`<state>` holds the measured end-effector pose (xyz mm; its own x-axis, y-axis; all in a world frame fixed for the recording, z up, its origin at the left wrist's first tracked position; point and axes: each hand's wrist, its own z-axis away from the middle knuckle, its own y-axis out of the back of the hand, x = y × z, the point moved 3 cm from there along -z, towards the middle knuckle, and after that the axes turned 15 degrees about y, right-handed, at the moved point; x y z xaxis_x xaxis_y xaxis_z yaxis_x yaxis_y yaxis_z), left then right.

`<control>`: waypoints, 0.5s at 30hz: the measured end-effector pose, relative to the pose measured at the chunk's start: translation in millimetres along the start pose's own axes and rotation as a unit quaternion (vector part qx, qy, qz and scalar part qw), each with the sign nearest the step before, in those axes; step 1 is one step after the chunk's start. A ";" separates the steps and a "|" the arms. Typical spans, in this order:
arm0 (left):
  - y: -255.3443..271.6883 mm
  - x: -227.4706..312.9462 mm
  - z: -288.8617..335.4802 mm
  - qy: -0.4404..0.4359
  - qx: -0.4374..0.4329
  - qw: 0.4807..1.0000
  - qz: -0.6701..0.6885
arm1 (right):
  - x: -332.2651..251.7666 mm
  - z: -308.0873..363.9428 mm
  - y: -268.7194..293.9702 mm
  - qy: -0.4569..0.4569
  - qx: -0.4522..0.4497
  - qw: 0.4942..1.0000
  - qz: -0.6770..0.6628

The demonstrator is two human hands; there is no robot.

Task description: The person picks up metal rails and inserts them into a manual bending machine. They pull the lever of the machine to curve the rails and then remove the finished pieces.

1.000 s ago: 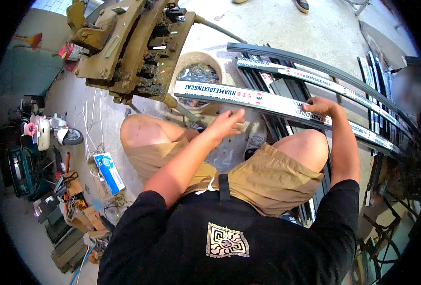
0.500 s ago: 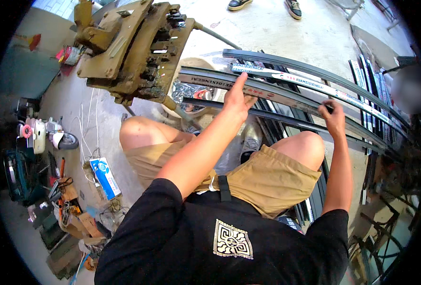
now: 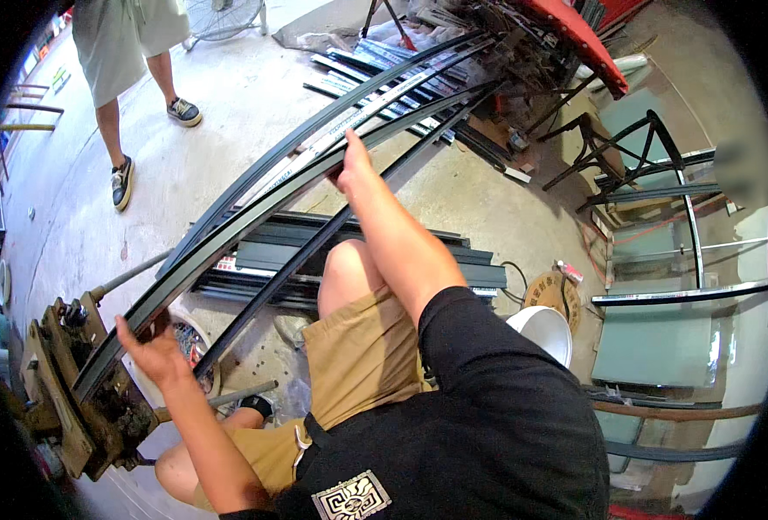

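A long dark-grey metal profile (image 3: 254, 224) runs diagonally across the view, its near end at the brown, worn metal punching machine (image 3: 65, 412) on the lower left. Close to that end my left hand (image 3: 160, 354) holds the profile, thumb along its side and fingers underneath. Farther along, my right hand (image 3: 352, 165) grips the same profile, fingertips hidden beneath it. Beside it lie another dark profile (image 3: 219, 224) and one with a white printed strip (image 3: 340, 121). A thinner dark bar (image 3: 267, 290) runs on my side. Behind my left hand a round tub (image 3: 215, 381) of small metal pieces partly shows.
Stacked profiles (image 3: 293, 238) lie on the floor past my knee, with more bundles (image 3: 384, 69) at the far end. A person in light shorts (image 3: 132, 43) stands far left. To the right are a white bucket (image 3: 544, 334), glass panes (image 3: 657, 347) and a black metal frame (image 3: 613, 152).
My view has swung to the right, bringing the profiles' far ends and glass panes into sight. My hands are farther apart, the left nearer the machine, the right farther along the profile.
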<state>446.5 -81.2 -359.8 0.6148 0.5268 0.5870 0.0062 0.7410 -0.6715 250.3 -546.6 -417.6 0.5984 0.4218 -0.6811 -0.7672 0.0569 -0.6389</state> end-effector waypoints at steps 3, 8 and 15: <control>0.3 30.3 8.6 -0.017 0.015 1.000 -0.014 | 11.6 -0.7 -2.1 0.056 0.023 0.998 -0.002; 20.7 56.4 17.3 -0.015 0.021 1.000 -0.008 | 23.6 38.8 -24.4 0.109 -0.051 0.991 -0.064; 17.2 13.5 3.1 0.008 -0.046 0.998 0.040 | -27.3 33.0 -12.5 0.338 -0.132 0.930 0.060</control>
<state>452.5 -60.0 -362.0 0.6294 0.5750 0.5228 0.0283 0.6553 -0.7548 236.0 -528.9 -379.1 0.5898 -0.2604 -0.7644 -0.8073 -0.2164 -0.5491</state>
